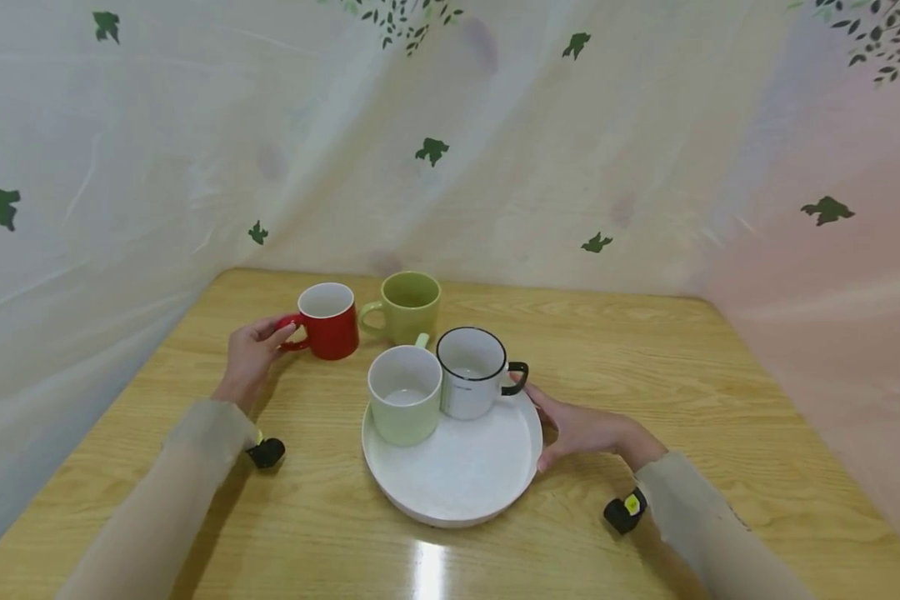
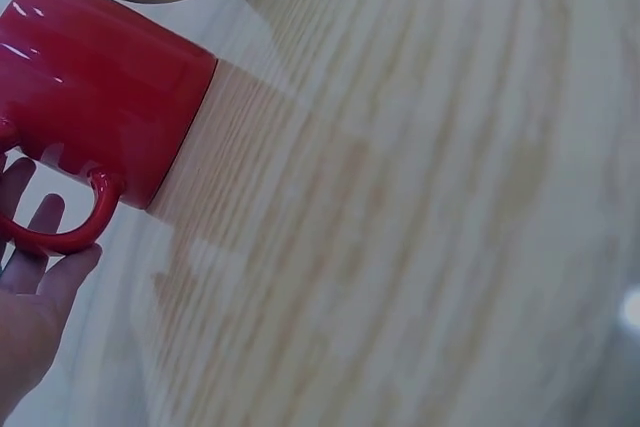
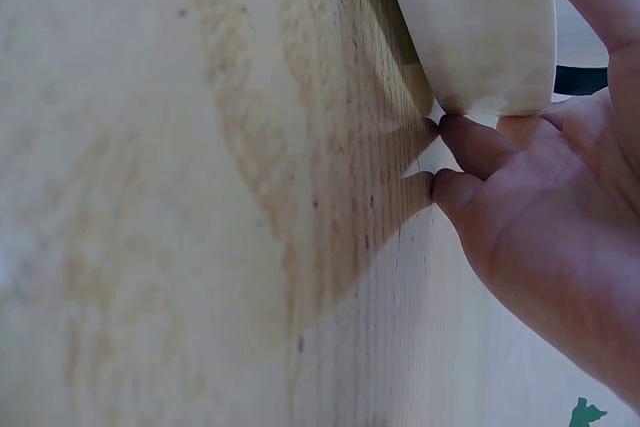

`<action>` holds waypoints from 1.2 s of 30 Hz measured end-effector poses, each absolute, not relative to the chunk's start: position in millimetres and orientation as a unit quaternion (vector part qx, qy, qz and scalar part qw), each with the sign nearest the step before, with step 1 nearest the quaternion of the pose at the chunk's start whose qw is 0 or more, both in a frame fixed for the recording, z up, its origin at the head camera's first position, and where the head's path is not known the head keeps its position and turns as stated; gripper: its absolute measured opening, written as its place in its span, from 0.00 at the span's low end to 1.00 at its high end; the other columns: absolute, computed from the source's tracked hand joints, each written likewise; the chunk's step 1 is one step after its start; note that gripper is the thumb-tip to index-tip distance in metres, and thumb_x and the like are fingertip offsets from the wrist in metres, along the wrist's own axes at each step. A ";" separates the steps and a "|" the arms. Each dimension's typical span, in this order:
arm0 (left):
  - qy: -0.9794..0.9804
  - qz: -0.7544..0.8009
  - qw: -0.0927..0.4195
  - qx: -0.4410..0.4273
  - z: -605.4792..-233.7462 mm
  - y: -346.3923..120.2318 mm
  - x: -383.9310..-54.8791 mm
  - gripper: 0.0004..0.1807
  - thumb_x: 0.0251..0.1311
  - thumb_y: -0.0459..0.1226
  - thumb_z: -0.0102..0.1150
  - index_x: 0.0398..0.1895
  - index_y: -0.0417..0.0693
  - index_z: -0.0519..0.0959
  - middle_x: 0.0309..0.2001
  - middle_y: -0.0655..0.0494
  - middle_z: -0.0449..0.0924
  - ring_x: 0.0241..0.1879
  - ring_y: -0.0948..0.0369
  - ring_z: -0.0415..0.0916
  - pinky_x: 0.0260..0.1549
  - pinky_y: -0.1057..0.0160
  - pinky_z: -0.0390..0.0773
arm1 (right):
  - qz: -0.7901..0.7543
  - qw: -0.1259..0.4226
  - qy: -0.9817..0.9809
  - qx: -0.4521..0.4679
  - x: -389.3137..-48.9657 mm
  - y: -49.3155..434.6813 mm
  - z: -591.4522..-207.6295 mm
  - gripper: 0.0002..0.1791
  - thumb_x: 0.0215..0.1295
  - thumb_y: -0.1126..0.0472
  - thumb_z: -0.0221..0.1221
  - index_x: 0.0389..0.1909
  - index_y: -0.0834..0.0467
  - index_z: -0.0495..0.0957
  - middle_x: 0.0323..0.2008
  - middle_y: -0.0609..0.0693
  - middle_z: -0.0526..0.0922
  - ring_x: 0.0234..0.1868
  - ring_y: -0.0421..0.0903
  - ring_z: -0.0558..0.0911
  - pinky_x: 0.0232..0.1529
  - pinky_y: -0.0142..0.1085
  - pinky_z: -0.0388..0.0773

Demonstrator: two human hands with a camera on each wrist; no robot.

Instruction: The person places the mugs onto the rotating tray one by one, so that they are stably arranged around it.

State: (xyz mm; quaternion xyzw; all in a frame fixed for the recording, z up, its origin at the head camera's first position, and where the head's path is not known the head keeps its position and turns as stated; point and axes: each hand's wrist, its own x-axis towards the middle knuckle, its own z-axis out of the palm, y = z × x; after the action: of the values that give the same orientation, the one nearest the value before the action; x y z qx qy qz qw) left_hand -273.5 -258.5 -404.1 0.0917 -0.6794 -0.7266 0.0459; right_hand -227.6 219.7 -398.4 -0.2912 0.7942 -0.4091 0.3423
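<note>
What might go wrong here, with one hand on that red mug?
The glossy red mug, its handle pinched by the left hand, might knock the nearby olive-green mug.
The round white tray might tip if the right hand alone lifts it, since the pale green mug and black-rimmed white mug stand toward its far side.

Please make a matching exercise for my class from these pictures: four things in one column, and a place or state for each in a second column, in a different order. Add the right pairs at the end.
Things
1. Red mug
2. White mug
3. Olive-green mug
4. Tray

Places and states
A. Has the right hand at its rim
B. On the table, touched by neither hand
C. Held by its handle in the left hand
D. Has a black rim and black handle

Right pairs: 1-C, 2-D, 3-B, 4-A
</note>
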 end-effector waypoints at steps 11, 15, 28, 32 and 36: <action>-0.634 -0.765 0.065 0.095 -400.3 -261.2 -265.8 0.06 0.61 0.35 0.62 0.33 0.59 0.84 0.31 0.72 0.84 0.41 0.70 0.79 0.39 0.77 0.81 | -0.410 0.337 0.793 -0.298 -227.4 221.6 -396.4 0.72 0.48 0.49 0.74 0.75 0.41 0.22 0.78 0.55 0.29 0.77 0.60 0.45 0.74 0.61 0.45; -0.625 -0.773 0.073 0.077 -397.3 -264.9 -260.9 0.09 0.61 0.35 0.61 0.29 0.61 0.84 0.30 0.72 0.85 0.35 0.73 0.81 0.36 0.76 0.82 | -0.414 0.340 0.789 -0.301 -228.1 221.2 -396.4 0.72 0.48 0.50 0.74 0.75 0.38 0.23 0.78 0.53 0.30 0.77 0.58 0.49 0.74 0.58 0.47; -0.612 -0.786 0.078 0.048 -379.0 -270.9 -235.4 0.09 0.61 0.33 0.61 0.30 0.59 0.85 0.30 0.70 0.86 0.33 0.74 0.81 0.34 0.75 0.83 | -0.414 0.339 0.787 -0.308 -228.0 218.9 -396.1 0.72 0.49 0.50 0.74 0.75 0.42 0.21 0.78 0.56 0.30 0.77 0.61 0.45 0.74 0.62 0.44; -0.615 -0.784 0.072 0.043 -375.2 -269.2 -225.3 0.08 0.61 0.34 0.61 0.31 0.59 0.85 0.31 0.70 0.86 0.34 0.74 0.82 0.34 0.75 0.83 | -0.414 0.337 0.790 -0.301 -227.4 218.9 -395.7 0.72 0.48 0.50 0.74 0.75 0.41 0.21 0.78 0.56 0.29 0.77 0.61 0.43 0.74 0.62 0.43; -0.608 -0.790 0.073 0.034 -372.2 -265.4 -215.2 0.09 0.61 0.33 0.61 0.30 0.58 0.86 0.31 0.69 0.86 0.33 0.73 0.83 0.34 0.74 0.83 | -0.414 0.338 0.792 -0.296 -227.1 218.1 -395.0 0.73 0.48 0.50 0.74 0.75 0.42 0.21 0.78 0.57 0.27 0.78 0.62 0.41 0.74 0.62 0.41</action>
State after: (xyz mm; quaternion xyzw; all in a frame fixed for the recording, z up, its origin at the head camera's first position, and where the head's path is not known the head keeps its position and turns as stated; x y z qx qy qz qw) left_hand -215.2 -265.4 -372.2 0.0340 -0.6081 -0.7898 0.0726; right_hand -227.1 218.1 -395.0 -0.2958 0.7916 -0.4141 0.3382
